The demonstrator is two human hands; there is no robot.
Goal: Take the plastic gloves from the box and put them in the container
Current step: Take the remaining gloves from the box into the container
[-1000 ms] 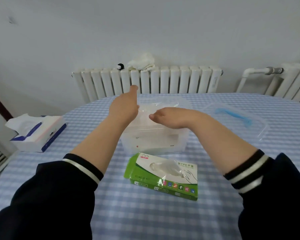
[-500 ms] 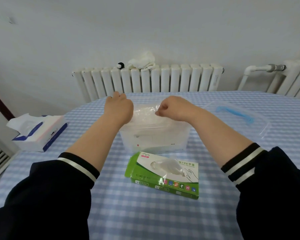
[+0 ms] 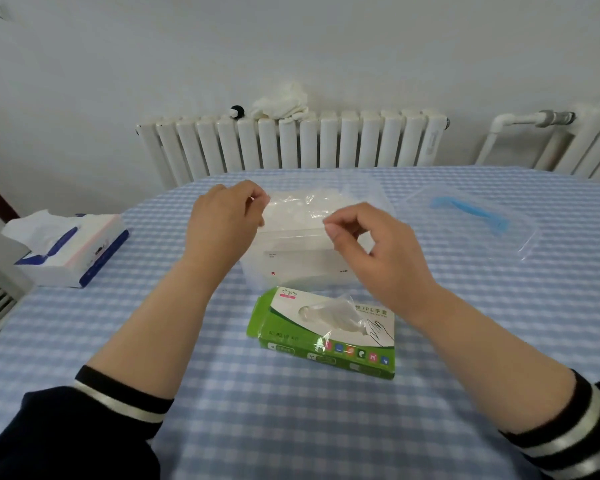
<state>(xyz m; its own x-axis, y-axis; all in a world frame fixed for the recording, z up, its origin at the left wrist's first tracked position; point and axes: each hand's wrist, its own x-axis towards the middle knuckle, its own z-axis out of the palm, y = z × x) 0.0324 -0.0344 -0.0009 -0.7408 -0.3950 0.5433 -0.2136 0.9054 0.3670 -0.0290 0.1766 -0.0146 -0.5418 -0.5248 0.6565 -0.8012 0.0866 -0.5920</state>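
Observation:
A green glove box point(image 3: 321, 341) lies flat on the checked tablecloth near me, with one clear plastic glove point(image 3: 329, 313) poking out of its top slot. Just behind it stands the clear container point(image 3: 309, 261), open, with crumpled plastic gloves point(image 3: 302, 211) inside at rim height. My left hand point(image 3: 222, 223) is at the container's left rim, its fingertips pinching the left edge of the top glove. My right hand point(image 3: 371, 251) hovers over the container's front right, thumb and forefinger pinched together at the glove's right edge, the other fingers curled.
The container's clear lid point(image 3: 468, 220) with a blue handle lies to the right. A tissue box point(image 3: 66, 251) sits at the table's left edge. White radiators point(image 3: 291, 143) line the wall behind the table, with a white cloth on top.
Both hands have come down to the container's rim with the glove. My right hand has drawn back toward me and lower; my left hand has shifted only slightly.

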